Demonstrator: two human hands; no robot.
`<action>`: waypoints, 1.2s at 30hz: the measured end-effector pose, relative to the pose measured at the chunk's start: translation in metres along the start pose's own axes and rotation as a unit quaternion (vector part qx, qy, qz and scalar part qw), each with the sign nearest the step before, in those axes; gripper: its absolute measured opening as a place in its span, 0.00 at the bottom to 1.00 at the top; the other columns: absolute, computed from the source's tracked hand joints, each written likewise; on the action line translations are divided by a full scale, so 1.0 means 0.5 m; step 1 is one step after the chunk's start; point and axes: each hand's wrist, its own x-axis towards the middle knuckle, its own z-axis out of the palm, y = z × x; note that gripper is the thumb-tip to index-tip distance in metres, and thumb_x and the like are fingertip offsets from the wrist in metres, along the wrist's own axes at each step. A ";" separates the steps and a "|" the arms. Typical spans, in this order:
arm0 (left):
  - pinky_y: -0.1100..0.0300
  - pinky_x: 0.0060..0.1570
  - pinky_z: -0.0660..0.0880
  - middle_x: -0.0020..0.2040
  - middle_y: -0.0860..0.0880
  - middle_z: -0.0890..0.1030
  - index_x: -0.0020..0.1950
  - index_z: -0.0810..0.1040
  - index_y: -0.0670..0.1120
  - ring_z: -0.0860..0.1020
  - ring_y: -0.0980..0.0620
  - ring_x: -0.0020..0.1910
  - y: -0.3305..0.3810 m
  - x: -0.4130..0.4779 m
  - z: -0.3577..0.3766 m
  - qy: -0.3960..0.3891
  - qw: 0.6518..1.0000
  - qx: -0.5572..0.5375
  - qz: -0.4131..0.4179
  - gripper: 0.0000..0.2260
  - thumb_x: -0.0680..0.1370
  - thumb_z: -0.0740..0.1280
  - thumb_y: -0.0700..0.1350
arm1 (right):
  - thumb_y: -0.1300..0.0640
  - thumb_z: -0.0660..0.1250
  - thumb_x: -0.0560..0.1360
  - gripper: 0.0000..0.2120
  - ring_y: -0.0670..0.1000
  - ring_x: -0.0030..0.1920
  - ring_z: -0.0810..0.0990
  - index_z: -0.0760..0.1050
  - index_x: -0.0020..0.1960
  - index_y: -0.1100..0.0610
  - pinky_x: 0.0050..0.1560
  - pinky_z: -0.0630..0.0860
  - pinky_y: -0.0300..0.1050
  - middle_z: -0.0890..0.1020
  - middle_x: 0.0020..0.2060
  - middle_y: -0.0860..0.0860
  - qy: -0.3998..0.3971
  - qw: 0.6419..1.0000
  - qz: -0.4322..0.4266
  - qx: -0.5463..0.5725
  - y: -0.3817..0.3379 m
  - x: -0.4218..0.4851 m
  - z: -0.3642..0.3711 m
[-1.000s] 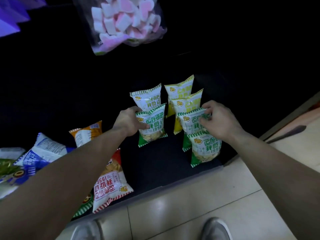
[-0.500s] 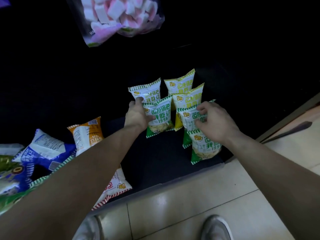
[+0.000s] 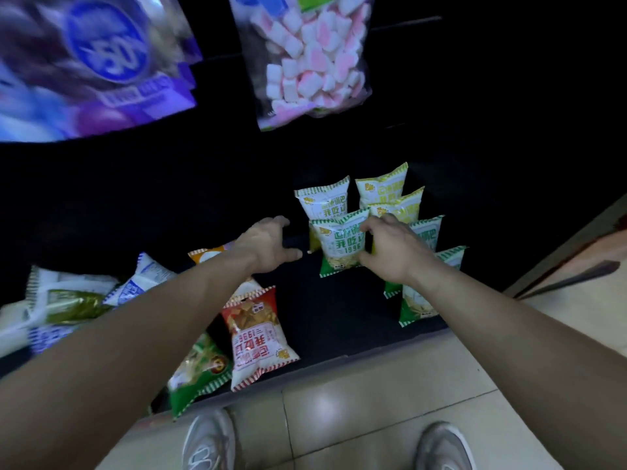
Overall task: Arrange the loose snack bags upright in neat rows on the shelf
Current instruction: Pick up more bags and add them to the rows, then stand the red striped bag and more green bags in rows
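a clear bag of pink and white marshmallows (image 3: 310,62) hangs high above the grip. a blurry purple pack (image 3: 98,62) is up to its left. two grey shoes (image 3: 208,442) stand on pale tiles (image 3: 356,395) below.

Right of centre, your green- and yellow-trimmed snack bags (image 3: 322,201) stand upright in two rows on the dark shelf (image 3: 339,310). Your right hand (image 3: 390,252) grips the green front bag (image 3: 342,245). At lower left, a red bag (image 3: 258,337) and others lie flat.
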 end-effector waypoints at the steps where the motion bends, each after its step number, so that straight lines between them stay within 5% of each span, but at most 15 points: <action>1: 0.52 0.66 0.70 0.74 0.44 0.68 0.77 0.61 0.48 0.70 0.46 0.69 -0.017 -0.030 -0.022 -0.014 1.000 0.017 0.002 0.36 0.75 0.71 0.58 | 0.47 0.67 0.77 0.28 0.57 0.68 0.68 0.64 0.74 0.51 0.64 0.72 0.55 0.68 0.68 0.54 -0.008 1.000 -0.007 -0.005 -0.025 -0.003 -0.004; 9: 0.54 0.61 0.71 0.72 0.43 0.70 0.77 0.59 0.45 0.73 0.44 0.66 -0.201 -0.272 -0.027 -0.042 0.998 0.026 -0.032 0.34 0.77 0.67 0.58 | 0.42 0.65 0.78 0.26 0.56 0.62 0.75 0.67 0.72 0.53 0.58 0.75 0.51 0.75 0.64 0.54 -0.128 0.988 -0.072 -0.040 -0.233 -0.043 0.108; 17: 0.49 0.63 0.71 0.71 0.42 0.70 0.76 0.58 0.48 0.72 0.43 0.66 -0.334 -0.329 0.056 -0.079 0.995 -0.011 -0.068 0.33 0.77 0.67 0.58 | 0.36 0.59 0.78 0.35 0.61 0.62 0.77 0.59 0.73 0.60 0.54 0.75 0.53 0.74 0.65 0.59 -0.209 0.975 0.070 0.015 -0.305 -0.052 0.375; 25: 0.47 0.67 0.69 0.74 0.44 0.67 0.78 0.55 0.48 0.70 0.43 0.69 -0.371 -0.305 0.056 -0.084 0.993 -0.020 -0.080 0.36 0.77 0.66 0.59 | 0.42 0.78 0.68 0.34 0.54 0.56 0.80 0.66 0.64 0.58 0.53 0.77 0.48 0.78 0.56 0.52 -0.226 0.955 0.136 0.136 -0.299 -0.023 0.418; 30: 0.49 0.66 0.69 0.73 0.43 0.68 0.78 0.56 0.48 0.70 0.43 0.69 -0.371 -0.314 0.052 -0.077 0.994 -0.023 -0.075 0.34 0.77 0.66 0.58 | 0.26 0.76 0.45 0.44 0.50 0.51 0.81 0.76 0.54 0.48 0.54 0.80 0.51 0.81 0.53 0.49 -0.222 0.957 0.128 0.134 -0.264 -0.010 0.433; 36: 0.49 0.67 0.69 0.75 0.44 0.66 0.78 0.56 0.48 0.69 0.43 0.70 -0.349 -0.317 0.047 -0.074 0.995 -0.015 -0.066 0.34 0.77 0.66 0.59 | 0.37 0.78 0.64 0.35 0.51 0.52 0.81 0.67 0.63 0.49 0.55 0.78 0.51 0.81 0.54 0.46 -0.236 0.960 0.087 0.123 -0.261 -0.045 0.363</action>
